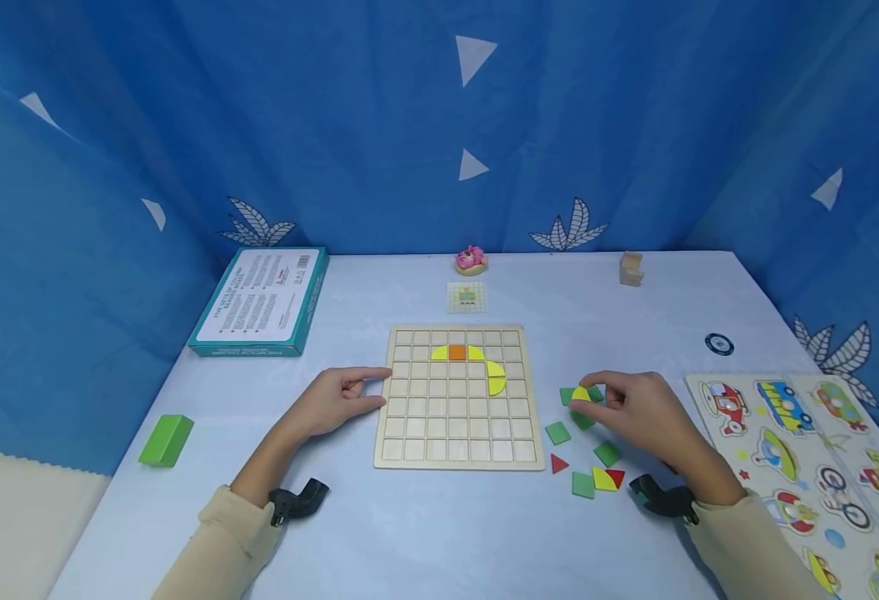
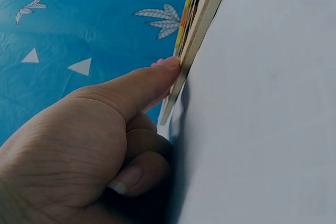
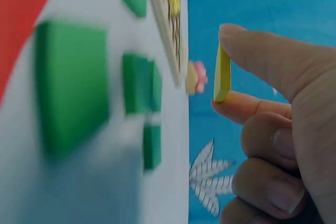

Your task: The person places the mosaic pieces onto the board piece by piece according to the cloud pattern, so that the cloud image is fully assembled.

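A wooden grid board [image 1: 417,450] lies in the middle of the table, with an orange square [image 1: 457,352] and several yellow quarter-circle pieces [image 1: 496,386] set in its cells. My left hand [image 1: 332,401] is at the board's left edge, thumb and index fingertips touching its side. In the left wrist view, the thumb of the left hand [image 2: 84,135] presses the board's rim [image 2: 202,24]. Over the loose pieces right of the board, my right hand [image 1: 645,412] pinches a yellow quarter-circle piece [image 3: 224,77] between thumb and index finger, raised off the table in the right wrist view.
Green squares [image 1: 557,432], red triangles [image 1: 559,463] and another yellow piece [image 1: 602,478] lie right of the board. A pattern card [image 1: 466,297] and pink figurine [image 1: 471,259] sit behind it. Around them are a teal box [image 1: 259,300], green block [image 1: 166,441] and vehicle puzzle [image 1: 761,492].
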Motion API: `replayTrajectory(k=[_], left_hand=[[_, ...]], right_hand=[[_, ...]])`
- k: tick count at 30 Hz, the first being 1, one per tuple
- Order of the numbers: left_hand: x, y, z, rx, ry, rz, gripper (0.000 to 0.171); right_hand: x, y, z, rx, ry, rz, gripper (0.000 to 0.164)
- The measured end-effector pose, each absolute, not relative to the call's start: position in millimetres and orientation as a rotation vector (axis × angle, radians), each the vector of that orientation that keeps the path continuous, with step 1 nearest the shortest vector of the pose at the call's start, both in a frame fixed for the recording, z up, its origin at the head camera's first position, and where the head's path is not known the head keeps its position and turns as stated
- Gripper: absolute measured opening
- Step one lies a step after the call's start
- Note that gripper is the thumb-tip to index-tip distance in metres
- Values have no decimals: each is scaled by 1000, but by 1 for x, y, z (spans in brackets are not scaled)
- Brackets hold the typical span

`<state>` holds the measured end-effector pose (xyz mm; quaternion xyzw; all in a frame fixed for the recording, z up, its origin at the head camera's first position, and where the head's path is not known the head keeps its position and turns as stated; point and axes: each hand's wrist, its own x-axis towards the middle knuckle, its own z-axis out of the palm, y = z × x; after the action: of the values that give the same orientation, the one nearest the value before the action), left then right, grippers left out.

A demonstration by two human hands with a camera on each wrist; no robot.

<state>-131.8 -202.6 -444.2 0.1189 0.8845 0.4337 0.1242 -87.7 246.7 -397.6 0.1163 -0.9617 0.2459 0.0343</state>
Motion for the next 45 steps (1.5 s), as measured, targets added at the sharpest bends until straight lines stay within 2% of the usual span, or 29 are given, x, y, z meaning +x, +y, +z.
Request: replayTrajectory(k=[23, 30, 45], left_hand=[[-133, -201, -441, 357, 2569, 1268, 43], [-134, -202, -441, 354, 2563, 1262, 43], [-132, -202, -440, 360, 2554, 1274, 44]], right_hand=[[-148, 103, -391, 772, -2864, 903, 39], [-158, 73, -405, 728, -2886, 1080, 36], [-155, 44, -430, 494, -2889, 1082, 32]])
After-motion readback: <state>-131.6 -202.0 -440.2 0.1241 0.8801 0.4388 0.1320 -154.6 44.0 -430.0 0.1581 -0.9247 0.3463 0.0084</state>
